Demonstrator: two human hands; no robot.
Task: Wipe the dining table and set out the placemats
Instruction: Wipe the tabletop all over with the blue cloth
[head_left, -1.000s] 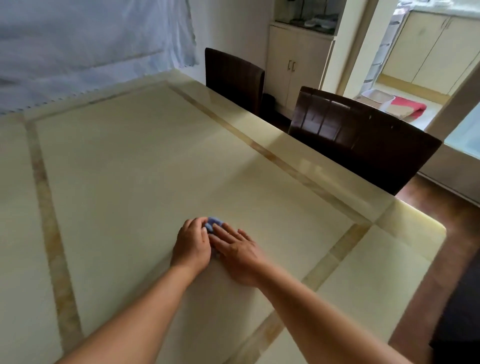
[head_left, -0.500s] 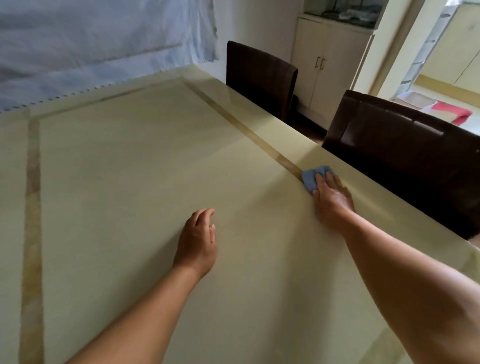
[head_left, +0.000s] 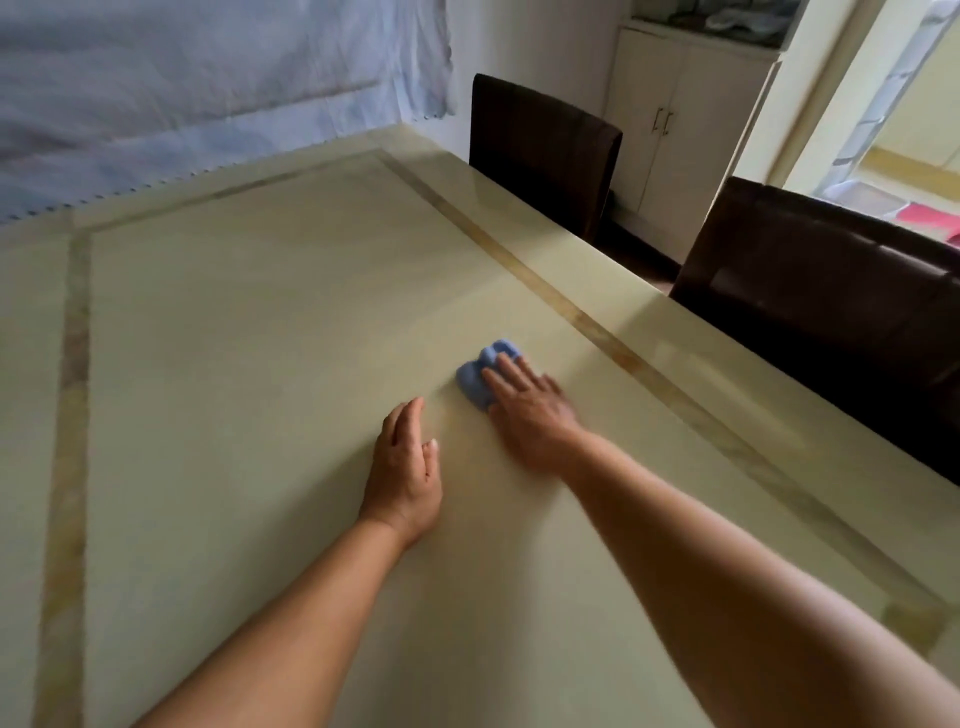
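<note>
Your right hand (head_left: 530, 410) lies flat with straight fingers pressed on a small bunched blue cloth (head_left: 480, 376), pinning it to the worktop (head_left: 260, 322); most of the cloth pokes out ahead and to the left of your fingertips. The cloth sits inside the cream centre panel, a little short of the tan inlay strip (head_left: 582, 317) that runs along the right side. Your left hand (head_left: 405, 467) rests just beside it, palm down on the bare surface, fingers relaxed and holding nothing, apart from the cloth. Both your forearms reach in from the bottom edge.

Along the right edge of the worktop stand two dark brown chairs: the near chair (head_left: 831, 291) pushed close against the edge, the far chair (head_left: 540, 150) by the far corner. Behind them is a cream cabinet (head_left: 680, 114) with two doors. A pale blue sheet (head_left: 208, 78) hangs on the wall past the far end.
</note>
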